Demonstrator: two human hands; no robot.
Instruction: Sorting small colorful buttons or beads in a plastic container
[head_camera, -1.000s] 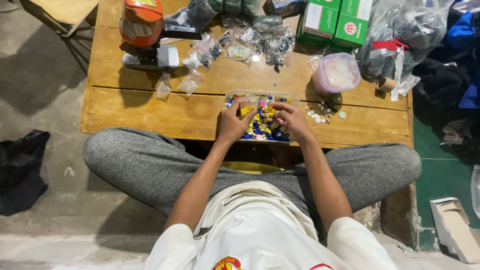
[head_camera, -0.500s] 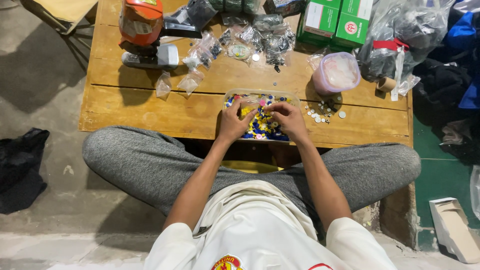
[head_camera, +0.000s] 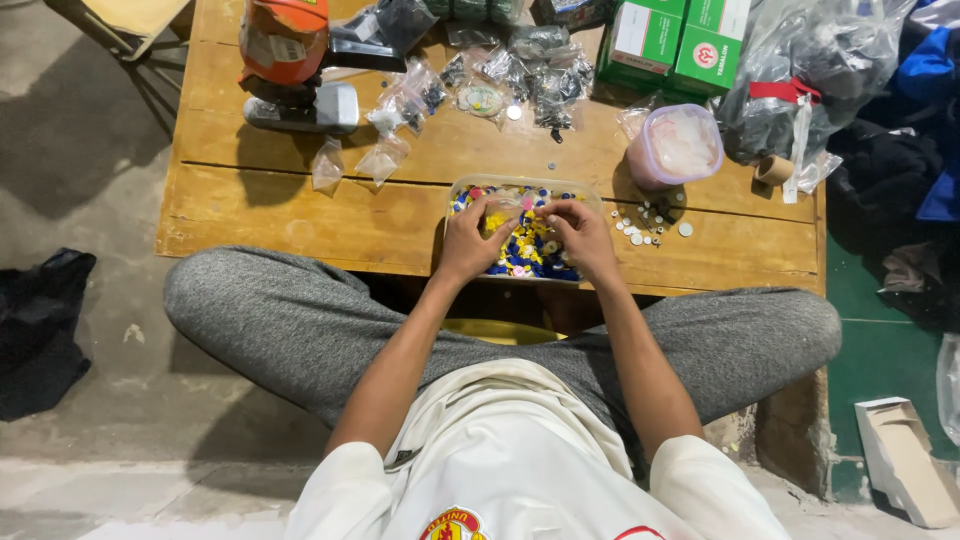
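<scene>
Over the clear tub of coloured buttons (head_camera: 525, 258) at the near edge of the low wooden table (head_camera: 290, 215), I have both hands working. My left hand (head_camera: 466, 240) sits on the tub's left side, fingers curled narrow and pinching something small and pale; I can't tell exactly what. My right hand (head_camera: 580, 235) is on the tub's right side, fingertips drawn together toward the left hand, almost touching it above the buttons; what it pinches is too small to see. The tub is mostly blue and yellow pieces with some pink. Just right of the tub, loose white discs (head_camera: 645, 222) lie scattered on the wood. Beyond those, a pink lidded container (head_camera: 675, 147). Behind the tub, small clear bags (head_camera: 385, 150) and darker filled bags (head_camera: 545, 70). Far left of the tub, an orange-topped machine (head_camera: 285, 50). Far right behind it, two green boxes (head_camera: 680, 40). My legs in grey trousers (head_camera: 270, 320) are crossed below the tub.
</scene>
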